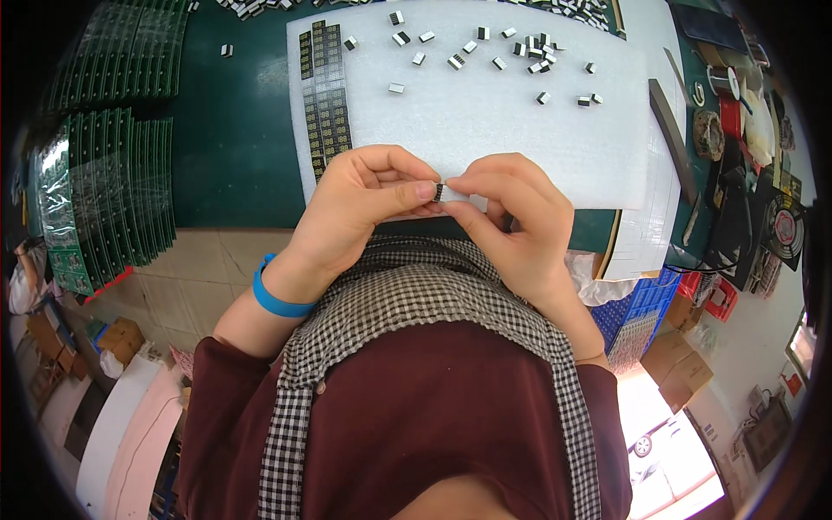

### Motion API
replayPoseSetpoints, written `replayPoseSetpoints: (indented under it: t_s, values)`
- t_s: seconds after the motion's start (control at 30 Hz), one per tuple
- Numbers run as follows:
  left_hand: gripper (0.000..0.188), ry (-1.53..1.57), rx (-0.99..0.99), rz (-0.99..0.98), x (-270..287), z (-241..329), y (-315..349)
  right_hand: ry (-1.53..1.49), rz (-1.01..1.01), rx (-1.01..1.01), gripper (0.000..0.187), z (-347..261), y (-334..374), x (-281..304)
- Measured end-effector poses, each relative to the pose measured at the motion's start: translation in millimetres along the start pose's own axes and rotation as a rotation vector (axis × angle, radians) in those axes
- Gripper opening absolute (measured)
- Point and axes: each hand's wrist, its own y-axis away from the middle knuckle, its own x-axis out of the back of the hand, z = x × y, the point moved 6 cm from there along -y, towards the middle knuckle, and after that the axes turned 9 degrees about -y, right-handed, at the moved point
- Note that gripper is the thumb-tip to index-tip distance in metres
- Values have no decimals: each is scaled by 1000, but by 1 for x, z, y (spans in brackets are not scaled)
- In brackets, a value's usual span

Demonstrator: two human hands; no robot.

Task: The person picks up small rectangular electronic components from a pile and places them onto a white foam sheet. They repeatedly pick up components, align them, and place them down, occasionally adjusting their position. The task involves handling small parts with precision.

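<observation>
Between my two hands, above the near edge of a white foam sheet [485, 130], is a small black-and-white digit display module [439, 192]. The thumb and fingers of my left hand [360, 191] pinch it from the left. From the right, the thumb and forefinger of my right hand [518, 204] close on it too; the fingertips partly hide it. Left on the sheet, black display modules [329, 113] lie side by side in columns, faces up. Several loose modules [457, 61] are scattered over the far half, some on their sides, with a small cluster [537, 52] at the right.
Green circuit boards [108, 191] stand in two racked rows at the left. More modules [572, 9] are heaped along the table's far edge. A dark bar [672, 139], a wire spool [723, 82] and assorted tools crowd the right side. A blue crate [650, 303] sits below.
</observation>
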Motion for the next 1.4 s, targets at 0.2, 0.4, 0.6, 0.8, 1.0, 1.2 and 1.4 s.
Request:
replayPoseSetpoints:
  t_s: [0.2,0.4,0.6,0.8,1.0,1.2,1.4]
  values:
    - [17,-680,-177,145,-14,26,11,173,-74,116,20,-1,6,-10]
    - [30,-1181,-510,275,3,63,14,-613,-15,-499,19,39,11,-7]
    - [29,-2048,-615,421,-4,50,30,-517,-19,-490,20,43,11,-9]
    - [27,-2361,-515,292,-11,27,20,-433,1,-469,16,40,8,-5]
    - [22,-1708,-616,241,16,70,23,-256,67,-250,18,29,6,2]
    - [24,-1978,-657,418,2,58,30,-192,67,-217,18,28,3,-1]
    - [32,-2369,-601,289,-5,34,23,-227,58,-209,19,28,5,-4]
